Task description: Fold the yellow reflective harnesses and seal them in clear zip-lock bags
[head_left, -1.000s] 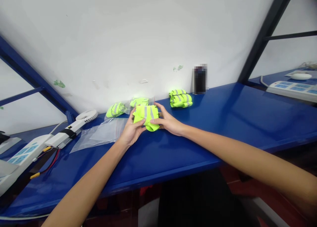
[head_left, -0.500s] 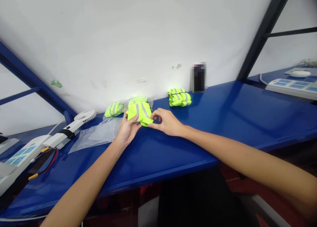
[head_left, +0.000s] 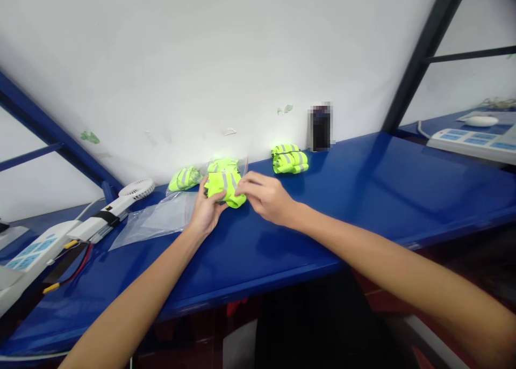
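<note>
My left hand (head_left: 206, 207) grips a folded neon-yellow reflective vest (head_left: 226, 185) with grey stripes, thumb on its front. At the vest's right edge is my right hand (head_left: 266, 196), its fingers pinched together on the fabric. Behind the held vest lies another yellow bundle (head_left: 223, 165) in clear plastic, partly hidden. To the left sits a bagged yellow bundle (head_left: 185, 179), and a rolled yellow vest (head_left: 289, 159) rests to the right near the wall. A flat clear plastic bag (head_left: 157, 218) lies left of my left hand.
On the blue table (head_left: 363, 181), a white handheld fan (head_left: 137, 188), a power strip (head_left: 38, 251) and wires with yellow connectors (head_left: 51, 288) lie at the left. A blurred dark object (head_left: 320, 128) stands by the wall. Another power strip (head_left: 475, 143) is at the far right.
My right hand has moved slightly up and left over the vest's right side, and its fingers have closed more. My left hand keeps its hold. The view has shifted slightly.
</note>
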Demonstrator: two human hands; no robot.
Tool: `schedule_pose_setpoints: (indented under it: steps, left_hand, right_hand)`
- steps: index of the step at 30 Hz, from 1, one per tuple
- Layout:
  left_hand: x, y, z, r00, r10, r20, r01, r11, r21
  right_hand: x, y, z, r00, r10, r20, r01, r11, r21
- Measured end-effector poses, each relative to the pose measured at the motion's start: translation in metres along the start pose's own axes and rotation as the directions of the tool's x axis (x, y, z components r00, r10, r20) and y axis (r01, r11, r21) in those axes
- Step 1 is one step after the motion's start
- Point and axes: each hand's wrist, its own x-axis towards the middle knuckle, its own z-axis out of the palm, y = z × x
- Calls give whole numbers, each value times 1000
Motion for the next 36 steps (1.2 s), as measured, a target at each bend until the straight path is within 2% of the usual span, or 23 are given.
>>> schedule_pose_setpoints:
  steps: [2, 3, 5, 7, 10, 12, 15, 20, 23, 25, 27, 29, 31, 33, 36]
  left_hand:
    - [-1, 0, 0, 1000, -19, 16, 20, 1000, -24]
    - [-1, 1, 0, 999, -19, 34, 20, 999, -32]
    - [-3, 3, 2, 998, -16, 57, 18, 999, -43]
    - [-3, 5, 2, 998, -21, 57, 24, 998, -49]
    - [-2, 6, -1, 997, -40, 67, 44, 997, -62]
    - [-1, 7, -2, 994, -58, 93, 64, 995, -70]
    - [-1, 7, -2, 991, -82, 109, 90, 994, -65]
    - [-5, 9, 5, 991, -91, 97, 96, 994, -47]
    - [-6, 10, 7, 987, -116, 111, 121, 992, -40]
    - [-6, 11, 6, 979, -163, 122, 168, 985, -31]
    - [-6, 11, 5, 972, -202, 120, 205, 979, -15]
    - [-6, 11, 5, 973, -207, 107, 206, 978, 14]
    - [-7, 11, 6, 975, -193, 110, 189, 981, 49]
    - [-9, 13, 7, 970, -194, 145, 187, 981, 61]
    - [-14, 14, 8, 951, -206, 230, 206, 978, 22]
  right_hand:
    - [2, 2, -7, 993, 86, -81, -82, 995, 57]
    - [2, 3, -11, 991, 124, -54, -121, 991, 59]
    - [0, 7, -18, 976, 183, 116, -186, 982, 16]
    - [-4, 10, -19, 928, 240, 286, -237, 970, -48]
    - [-9, 13, -13, 880, 287, 377, -266, 958, -108]
    - [-11, 12, -6, 880, 294, 374, -271, 956, -113]
    - [-11, 12, 2, 910, 259, 325, -249, 966, -72]
    - [-10, 14, 4, 972, 118, 202, -104, 992, -76]
    - [-11, 17, 3, 980, 158, 120, -152, 987, -59]
    - [-12, 19, 5, 969, 226, 101, -229, 973, 21]
    - [-14, 21, 7, 946, 286, 154, -308, 941, 142]
    - [-16, 24, 9, 918, 329, 222, -379, 893, 242]
    - [-17, 28, 11, 895, 382, 231, -440, 843, 309]
    - [-16, 31, 10, 865, 451, 221, -503, 773, 388]
    - [-13, 31, 6, 818, 483, 311, -574, 648, 501]
